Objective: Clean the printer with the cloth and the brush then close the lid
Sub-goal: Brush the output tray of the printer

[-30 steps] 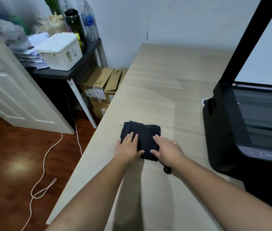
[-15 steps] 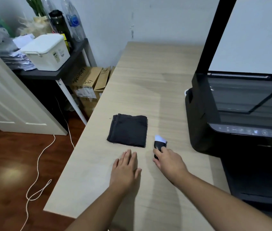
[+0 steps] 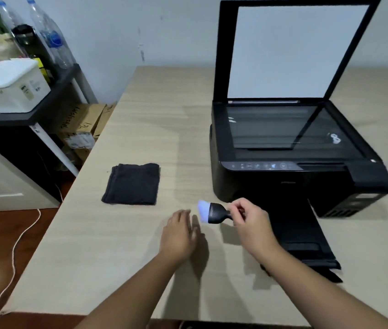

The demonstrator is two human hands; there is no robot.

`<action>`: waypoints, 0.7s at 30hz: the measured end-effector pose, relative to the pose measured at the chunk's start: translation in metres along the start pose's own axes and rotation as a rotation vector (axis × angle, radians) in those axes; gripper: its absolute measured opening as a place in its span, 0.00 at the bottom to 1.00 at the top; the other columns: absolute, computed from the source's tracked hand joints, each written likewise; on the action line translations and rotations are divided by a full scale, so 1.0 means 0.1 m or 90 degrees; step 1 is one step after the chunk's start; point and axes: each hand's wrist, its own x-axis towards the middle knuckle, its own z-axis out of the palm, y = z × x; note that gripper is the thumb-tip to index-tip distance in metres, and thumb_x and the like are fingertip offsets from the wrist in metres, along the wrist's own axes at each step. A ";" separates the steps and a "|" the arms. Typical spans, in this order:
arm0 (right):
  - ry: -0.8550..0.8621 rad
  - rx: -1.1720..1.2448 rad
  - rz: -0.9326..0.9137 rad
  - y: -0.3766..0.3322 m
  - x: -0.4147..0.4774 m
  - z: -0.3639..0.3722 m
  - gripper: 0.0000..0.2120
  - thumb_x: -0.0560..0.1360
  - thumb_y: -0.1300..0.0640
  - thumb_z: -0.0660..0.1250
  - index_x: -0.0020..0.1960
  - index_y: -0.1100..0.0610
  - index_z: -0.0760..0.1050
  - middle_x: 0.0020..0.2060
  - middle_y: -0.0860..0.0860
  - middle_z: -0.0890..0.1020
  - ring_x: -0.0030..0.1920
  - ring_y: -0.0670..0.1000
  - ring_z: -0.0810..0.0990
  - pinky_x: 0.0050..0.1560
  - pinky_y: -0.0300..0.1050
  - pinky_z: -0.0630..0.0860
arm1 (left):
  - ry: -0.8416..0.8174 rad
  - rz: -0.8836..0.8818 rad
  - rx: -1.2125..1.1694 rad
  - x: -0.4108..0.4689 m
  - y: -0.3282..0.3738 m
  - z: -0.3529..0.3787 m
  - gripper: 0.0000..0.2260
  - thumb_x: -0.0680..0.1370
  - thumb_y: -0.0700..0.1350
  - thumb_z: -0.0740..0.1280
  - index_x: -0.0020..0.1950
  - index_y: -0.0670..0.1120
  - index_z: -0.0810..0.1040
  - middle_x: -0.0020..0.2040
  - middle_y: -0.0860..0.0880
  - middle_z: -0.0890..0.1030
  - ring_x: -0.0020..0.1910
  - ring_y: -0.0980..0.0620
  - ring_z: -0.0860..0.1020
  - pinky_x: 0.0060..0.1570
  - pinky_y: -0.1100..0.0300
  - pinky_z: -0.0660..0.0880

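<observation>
The right grip point(image 3: 251, 222) pinches a black-handled, white-bristled brush point(image 3: 214, 213). The left grip point(image 3: 178, 236) spreads flat, empty, near the front edge of the woodgrain counter point(image 3: 117, 257).

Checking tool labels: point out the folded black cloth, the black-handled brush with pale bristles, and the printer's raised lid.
folded black cloth point(image 3: 132, 184): head view, middle of its top face.
black-handled brush with pale bristles point(image 3: 215, 213): head view, black head behind the bristles.
printer's raised lid point(image 3: 292, 51): head view, white inner pad.

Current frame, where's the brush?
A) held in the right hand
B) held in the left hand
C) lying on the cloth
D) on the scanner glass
A: the right hand pinches the brush by its handle in front of the printer; the left hand holds nothing.
</observation>
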 end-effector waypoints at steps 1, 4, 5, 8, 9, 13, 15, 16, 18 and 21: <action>0.023 0.022 0.015 0.05 -0.03 -0.18 0.09 0.75 0.57 0.65 0.37 0.57 0.76 0.27 0.46 0.76 0.30 0.40 0.74 0.33 0.32 0.68 | -0.017 0.001 -0.071 -0.01 0.17 0.08 0.21 0.79 0.50 0.60 0.71 0.46 0.65 0.70 0.48 0.68 0.68 0.50 0.68 0.65 0.59 0.65; 0.060 0.121 0.109 0.28 -0.08 -0.78 0.07 0.73 0.56 0.69 0.37 0.55 0.78 0.27 0.48 0.79 0.28 0.45 0.76 0.34 0.42 0.71 | -0.124 -0.079 -0.296 -0.01 0.66 0.29 0.16 0.79 0.47 0.62 0.66 0.44 0.71 0.60 0.46 0.77 0.54 0.51 0.77 0.52 0.63 0.72; 0.066 0.149 0.140 0.37 -0.09 -0.99 0.06 0.71 0.57 0.71 0.36 0.56 0.78 0.27 0.49 0.78 0.27 0.47 0.75 0.33 0.43 0.71 | -0.170 -0.123 -0.389 -0.03 0.81 0.35 0.14 0.80 0.46 0.62 0.64 0.44 0.72 0.56 0.47 0.80 0.49 0.52 0.78 0.45 0.65 0.73; 0.055 0.169 0.187 0.57 -0.16 -1.44 0.04 0.67 0.63 0.75 0.38 0.57 0.80 0.30 0.51 0.79 0.30 0.48 0.74 0.35 0.39 0.71 | -0.279 -0.220 -0.590 -0.09 1.12 0.44 0.06 0.81 0.42 0.59 0.54 0.45 0.75 0.41 0.51 0.77 0.36 0.56 0.75 0.33 0.68 0.70; 0.052 0.176 0.199 0.63 -0.19 -1.54 0.05 0.66 0.65 0.74 0.39 0.57 0.81 0.32 0.51 0.80 0.32 0.47 0.75 0.36 0.38 0.72 | -0.298 -0.237 -0.623 -0.12 1.18 0.47 0.06 0.81 0.41 0.58 0.51 0.46 0.75 0.38 0.51 0.75 0.35 0.56 0.74 0.34 0.67 0.71; 0.030 0.093 0.184 0.87 -0.27 -1.73 0.05 0.68 0.63 0.73 0.40 0.55 0.81 0.36 0.49 0.83 0.36 0.46 0.79 0.41 0.38 0.73 | -0.312 -0.278 -0.694 -0.19 1.30 0.55 0.09 0.80 0.36 0.56 0.46 0.44 0.75 0.38 0.48 0.79 0.36 0.52 0.78 0.41 0.58 0.77; 0.010 -0.031 0.111 0.93 -0.28 -1.68 0.02 0.70 0.59 0.73 0.41 0.54 0.80 0.37 0.49 0.83 0.39 0.47 0.80 0.44 0.40 0.74 | -0.298 -0.273 -0.662 -0.21 1.31 0.58 0.08 0.80 0.36 0.56 0.50 0.43 0.75 0.42 0.45 0.78 0.39 0.50 0.76 0.42 0.57 0.78; -0.012 -0.086 0.064 0.92 -0.29 -1.62 0.03 0.70 0.57 0.72 0.41 0.55 0.80 0.37 0.50 0.83 0.39 0.48 0.80 0.44 0.40 0.73 | -0.287 -0.270 -0.638 -0.21 1.31 0.60 0.08 0.81 0.37 0.57 0.50 0.43 0.75 0.41 0.45 0.76 0.37 0.51 0.74 0.40 0.58 0.78; -0.086 -0.179 -0.022 0.89 -0.31 -1.44 0.06 0.72 0.53 0.70 0.45 0.56 0.78 0.38 0.50 0.81 0.41 0.49 0.78 0.43 0.40 0.72 | -0.264 -0.272 -0.603 -0.21 1.33 0.61 0.06 0.81 0.38 0.58 0.50 0.44 0.74 0.36 0.46 0.73 0.33 0.53 0.71 0.34 0.63 0.77; -0.185 -0.237 -0.092 0.79 -0.33 -1.24 0.07 0.74 0.49 0.67 0.45 0.53 0.74 0.38 0.48 0.78 0.42 0.49 0.77 0.43 0.42 0.72 | -0.254 -0.274 -0.592 -0.22 1.36 0.61 0.04 0.81 0.38 0.60 0.49 0.44 0.73 0.35 0.47 0.72 0.31 0.54 0.71 0.33 0.64 0.77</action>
